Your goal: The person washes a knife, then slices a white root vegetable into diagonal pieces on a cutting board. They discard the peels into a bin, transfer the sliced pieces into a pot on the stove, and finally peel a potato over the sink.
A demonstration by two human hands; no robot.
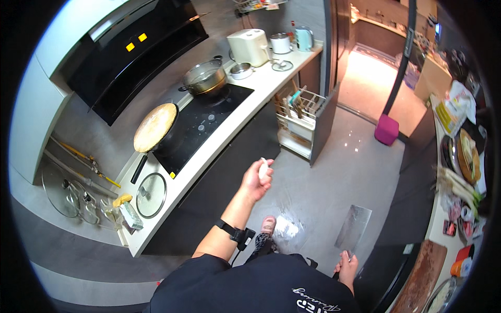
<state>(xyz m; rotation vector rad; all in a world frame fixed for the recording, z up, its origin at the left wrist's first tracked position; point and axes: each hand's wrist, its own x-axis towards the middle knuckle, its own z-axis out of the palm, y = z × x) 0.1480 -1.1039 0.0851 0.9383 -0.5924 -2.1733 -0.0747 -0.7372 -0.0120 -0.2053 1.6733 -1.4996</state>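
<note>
My left hand is stretched out over the floor in front of the dark cabinet fronts. Its fingers are closed around a small white item, whose exact kind I cannot tell. Low at my right side, my right hand grips a cleaver with its broad steel blade pointing away from me. On the black cooktop to the left, a frying pan with a black handle bears a large round flatbread, pale with browned patches. Behind it stands a steel pot.
A pull-out drawer rack juts open into the walkway. A magenta block on a dark pole stands on the floor. The right counter holds a wooden board, spring onions and a plate of flatbread. A glass lid lies left.
</note>
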